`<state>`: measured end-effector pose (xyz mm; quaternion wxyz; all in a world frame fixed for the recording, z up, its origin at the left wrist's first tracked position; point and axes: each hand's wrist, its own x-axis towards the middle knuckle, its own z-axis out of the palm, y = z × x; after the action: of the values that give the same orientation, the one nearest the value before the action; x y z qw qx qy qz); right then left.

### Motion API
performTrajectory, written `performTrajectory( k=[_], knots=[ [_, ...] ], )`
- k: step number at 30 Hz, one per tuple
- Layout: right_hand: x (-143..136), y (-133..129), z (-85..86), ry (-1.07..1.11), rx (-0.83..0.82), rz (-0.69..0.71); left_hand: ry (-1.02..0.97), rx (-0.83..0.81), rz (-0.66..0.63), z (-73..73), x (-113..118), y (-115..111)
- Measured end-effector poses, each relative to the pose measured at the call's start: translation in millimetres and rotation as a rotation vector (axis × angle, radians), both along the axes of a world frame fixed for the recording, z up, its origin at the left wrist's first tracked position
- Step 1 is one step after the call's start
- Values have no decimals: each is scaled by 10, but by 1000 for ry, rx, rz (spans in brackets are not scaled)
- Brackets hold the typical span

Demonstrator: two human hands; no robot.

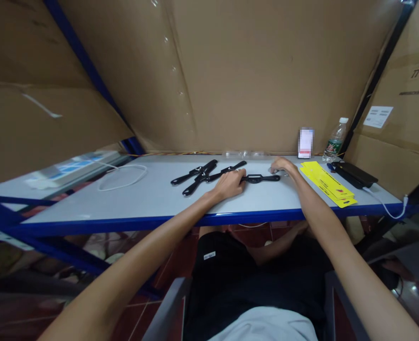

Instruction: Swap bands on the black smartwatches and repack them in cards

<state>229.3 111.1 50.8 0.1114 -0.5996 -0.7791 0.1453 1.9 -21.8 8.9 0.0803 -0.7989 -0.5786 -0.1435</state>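
My left hand [232, 183] is closed round the left end of a black two-handled tool [259, 178], whose middle frame and right handle show beyond my fingers. Just above the tool's right end, my right hand [281, 165] is over the table with its wrist bent; its fingertips are too small and hidden to tell what they hold, if anything. Several more black tools [199, 178] lie crossed in a pile to the left of my left hand. Yellow printed cards [327, 183] are fanned out right of my right forearm.
On the blue-edged table [124, 208], a phone [305, 143] and a bottle [333, 141] stand at the back right. A black power bank [355, 174] with a white cable lies right. A power strip [74, 168] and looped cable [122, 177] are left. Cardboard walls surround the table.
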Motion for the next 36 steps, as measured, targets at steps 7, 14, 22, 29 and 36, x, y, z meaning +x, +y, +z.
performTrajectory(
  k=[7, 14, 22, 29, 36],
  knots=[
    [4, -61, -52, 52, 57, 1, -4, 0, -5, -4, -4, 11],
    [-223, -54, -130, 488, 5, 199, -43, -13, -4, 3, -4, 12],
    [-455, -244, -108, 627, -63, 271, -87, -49, -19, 11, -11, 13],
    [-410, -251, -150, 571, -166, 277, -88, -54, 4, 31, -5, 6],
    [-438, -299, -140, 646, -143, 220, -80, -68, 0, 39, -9, 9]
  ],
)
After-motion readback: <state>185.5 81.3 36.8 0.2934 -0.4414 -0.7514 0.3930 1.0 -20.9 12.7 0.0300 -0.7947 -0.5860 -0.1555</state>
